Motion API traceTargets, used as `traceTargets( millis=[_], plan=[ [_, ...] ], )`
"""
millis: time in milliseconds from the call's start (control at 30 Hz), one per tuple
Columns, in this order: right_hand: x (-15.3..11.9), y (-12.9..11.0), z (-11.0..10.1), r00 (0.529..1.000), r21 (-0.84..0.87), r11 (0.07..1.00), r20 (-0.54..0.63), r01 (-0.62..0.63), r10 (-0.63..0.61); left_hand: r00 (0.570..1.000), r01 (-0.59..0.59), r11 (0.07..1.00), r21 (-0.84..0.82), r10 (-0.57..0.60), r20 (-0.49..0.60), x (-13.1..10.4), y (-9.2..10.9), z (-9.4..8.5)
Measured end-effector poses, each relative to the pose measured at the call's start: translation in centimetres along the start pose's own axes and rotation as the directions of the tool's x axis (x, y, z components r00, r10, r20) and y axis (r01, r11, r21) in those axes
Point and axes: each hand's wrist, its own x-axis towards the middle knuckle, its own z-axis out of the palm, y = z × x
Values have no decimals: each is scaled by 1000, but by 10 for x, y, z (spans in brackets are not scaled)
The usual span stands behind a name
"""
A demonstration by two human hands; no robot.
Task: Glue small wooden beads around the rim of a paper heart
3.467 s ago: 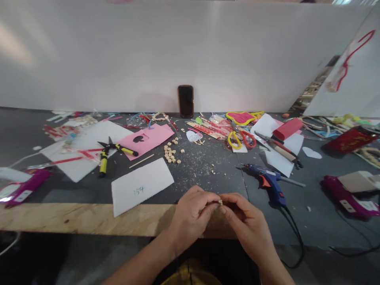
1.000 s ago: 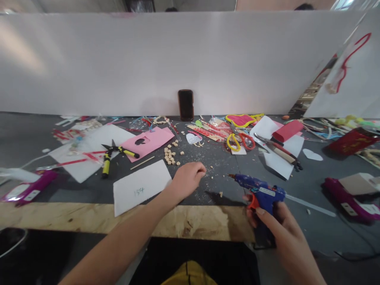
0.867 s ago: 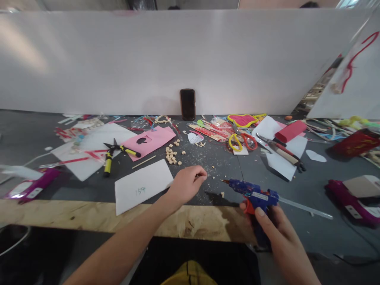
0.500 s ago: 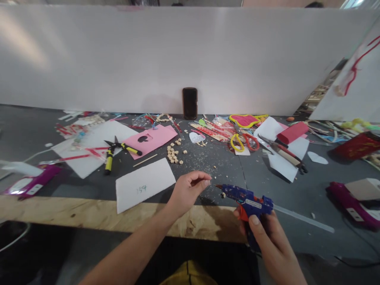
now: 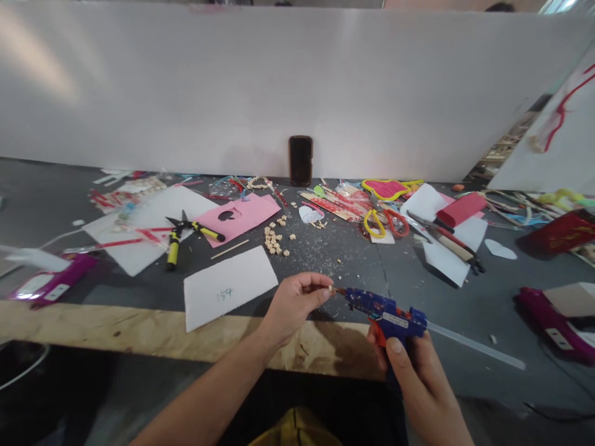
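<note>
above the dark tabletop (image 5: 367, 269), we pinch a tiny pale piece (image 5: 330, 288) in our left hand (image 5: 292, 303), likely steadying it right by the nozzle (image 5: 339, 291) of the blue hot-glue gun (image 5: 372, 303), whose handle our right hand (image 5: 421, 378) wraps, seemingly for aim.

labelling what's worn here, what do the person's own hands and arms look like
Both the left hand and right hand are bare, with no gloves, rings or watch that I can see. No sleeve shows on the left forearm or right wrist. Some yellow clothing shows at the bottom edge.
</note>
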Motion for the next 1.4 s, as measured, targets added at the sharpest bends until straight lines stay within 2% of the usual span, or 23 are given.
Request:
traceTargets(
  millis=[433, 1267, 1400],
  plan=[
    [-1, -3, 1, 996, 22, 997, 65, -68, 66, 1000, 10, 1000, 4, -10, -3, 1, 0, -1],
    [-2, 1, 0, 995, 11, 999, 92, -32, 31, 999, -20, 998, 64, 23, -43, 0, 0, -2],
    [1, -4, -7, 997, 36, 997, 5, -73, 73, 999, -17, 999, 47, 19, -42, -1, -1, -2]
  ],
)
